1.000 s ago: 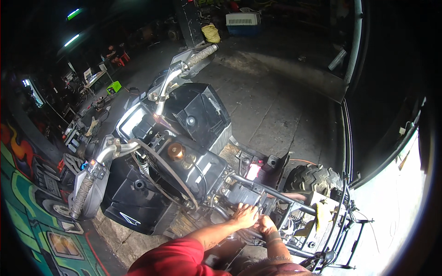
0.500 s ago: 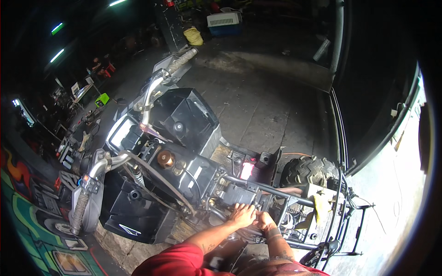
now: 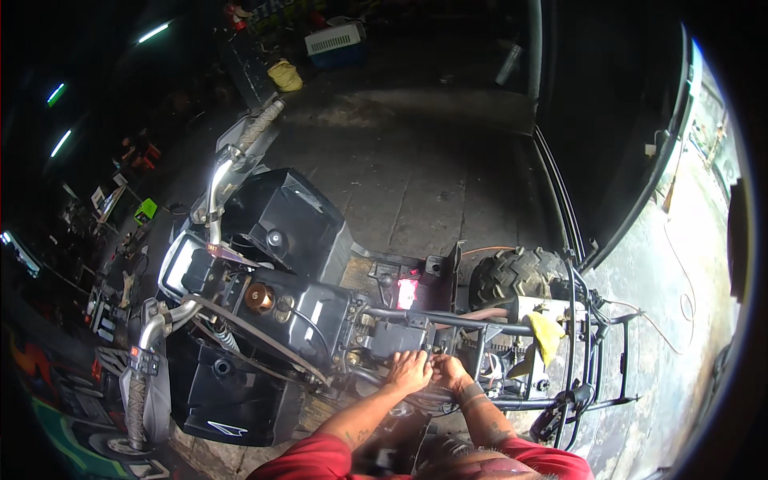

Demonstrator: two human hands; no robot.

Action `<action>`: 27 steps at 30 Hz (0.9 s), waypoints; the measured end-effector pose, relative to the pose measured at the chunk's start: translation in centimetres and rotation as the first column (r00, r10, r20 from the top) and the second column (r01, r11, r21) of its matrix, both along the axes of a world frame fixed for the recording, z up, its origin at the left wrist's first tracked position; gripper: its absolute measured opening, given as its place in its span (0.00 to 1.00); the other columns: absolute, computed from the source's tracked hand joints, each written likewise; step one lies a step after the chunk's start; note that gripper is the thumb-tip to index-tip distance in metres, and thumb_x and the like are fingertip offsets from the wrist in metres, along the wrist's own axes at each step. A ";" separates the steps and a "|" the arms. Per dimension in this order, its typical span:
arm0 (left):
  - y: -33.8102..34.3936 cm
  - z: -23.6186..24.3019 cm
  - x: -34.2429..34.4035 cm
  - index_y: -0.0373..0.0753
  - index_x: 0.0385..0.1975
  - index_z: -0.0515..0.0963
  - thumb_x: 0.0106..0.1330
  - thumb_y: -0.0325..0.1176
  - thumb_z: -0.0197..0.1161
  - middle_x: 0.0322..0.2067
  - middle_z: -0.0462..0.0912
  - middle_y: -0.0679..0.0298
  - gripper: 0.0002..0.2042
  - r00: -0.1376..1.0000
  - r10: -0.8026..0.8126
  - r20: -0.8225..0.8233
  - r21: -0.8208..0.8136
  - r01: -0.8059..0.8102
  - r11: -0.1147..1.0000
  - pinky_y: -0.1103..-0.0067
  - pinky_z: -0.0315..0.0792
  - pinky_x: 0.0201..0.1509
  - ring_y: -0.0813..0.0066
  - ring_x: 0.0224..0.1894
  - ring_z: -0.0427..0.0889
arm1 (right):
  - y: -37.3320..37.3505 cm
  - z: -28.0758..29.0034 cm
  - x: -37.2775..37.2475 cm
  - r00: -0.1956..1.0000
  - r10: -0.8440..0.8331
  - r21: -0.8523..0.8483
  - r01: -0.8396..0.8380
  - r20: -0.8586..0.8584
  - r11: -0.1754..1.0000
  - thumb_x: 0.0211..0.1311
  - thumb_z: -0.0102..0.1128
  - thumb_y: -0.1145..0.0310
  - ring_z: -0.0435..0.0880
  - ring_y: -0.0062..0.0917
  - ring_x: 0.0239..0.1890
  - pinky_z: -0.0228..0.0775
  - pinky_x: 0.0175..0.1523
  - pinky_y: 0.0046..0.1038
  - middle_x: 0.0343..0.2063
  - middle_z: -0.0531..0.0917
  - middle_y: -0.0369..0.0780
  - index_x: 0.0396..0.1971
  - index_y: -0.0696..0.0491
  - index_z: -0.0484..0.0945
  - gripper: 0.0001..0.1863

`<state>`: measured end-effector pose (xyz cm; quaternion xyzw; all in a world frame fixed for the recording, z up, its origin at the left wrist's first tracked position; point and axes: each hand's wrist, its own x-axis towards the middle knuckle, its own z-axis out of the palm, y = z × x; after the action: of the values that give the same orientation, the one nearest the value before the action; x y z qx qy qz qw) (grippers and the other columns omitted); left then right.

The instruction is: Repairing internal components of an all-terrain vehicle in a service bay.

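Observation:
A quad bike with its seat area uncovered stands before me, its black body panel (image 3: 296, 316) and brown fuel cap (image 3: 258, 297) to the left. My left hand (image 3: 410, 371) rests against the near edge of a black plastic box (image 3: 396, 340) in the frame, fingers bent and close together. Right beside it, my right hand (image 3: 450, 373) is closed in a pinch at the box's right end. The fingertips of both hands almost meet. Whatever small part lies between them is hidden.
A yellow cloth (image 3: 546, 336) hangs on the rear frame, near a knobby tyre (image 3: 516, 276) and the black rear rack (image 3: 596, 360). Handlebars (image 3: 212, 200) rise at left. A pink-and-white item (image 3: 407, 294) lies on the far footwell. A pet carrier (image 3: 334, 44) stands far back.
My view has turned, so the quad bike sits farther left in the picture. Both hands stay at the same spot beside the black box, with only slight finger movement.

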<state>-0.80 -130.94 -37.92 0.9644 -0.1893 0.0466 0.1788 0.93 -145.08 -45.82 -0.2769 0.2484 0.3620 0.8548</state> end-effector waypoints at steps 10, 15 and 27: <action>-0.1 -0.6 0.2 0.39 0.21 0.71 0.62 0.45 0.46 0.21 0.77 0.56 0.16 0.995 0.060 -0.075 0.063 -0.056 0.996 0.64 0.61 0.37 0.60 0.29 0.76 | -0.1 2.5 -0.8 0.994 0.030 -0.149 -0.013 0.109 0.989 0.61 0.49 0.65 0.60 0.14 0.16 0.49 0.20 0.18 0.17 0.70 0.29 0.24 0.51 0.73 0.08; 0.0 -0.7 0.3 0.39 0.23 0.71 0.60 0.43 0.48 0.23 0.77 0.55 0.14 0.991 0.049 -0.126 0.015 -0.047 0.999 0.62 0.61 0.40 0.58 0.32 0.75 | 0.0 3.8 -1.5 0.993 0.035 -0.224 -0.009 0.113 0.975 0.60 0.50 0.63 0.60 0.14 0.15 0.51 0.20 0.18 0.17 0.71 0.30 0.24 0.52 0.74 0.10; 0.1 -1.1 0.2 0.39 0.24 0.69 0.59 0.42 0.48 0.23 0.76 0.57 0.12 0.996 0.044 -0.071 0.046 -0.041 0.998 0.65 0.60 0.40 0.60 0.33 0.74 | -0.9 2.5 -2.4 0.977 -0.172 -0.144 0.190 0.130 0.971 0.57 0.54 0.71 0.67 0.18 0.20 0.63 0.28 0.20 0.23 0.77 0.35 0.29 0.56 0.75 0.04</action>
<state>-0.56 -130.88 -39.04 0.9730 -0.1631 0.0112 0.1630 -1.48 -145.93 -43.32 -0.3395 0.2497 0.2452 0.8731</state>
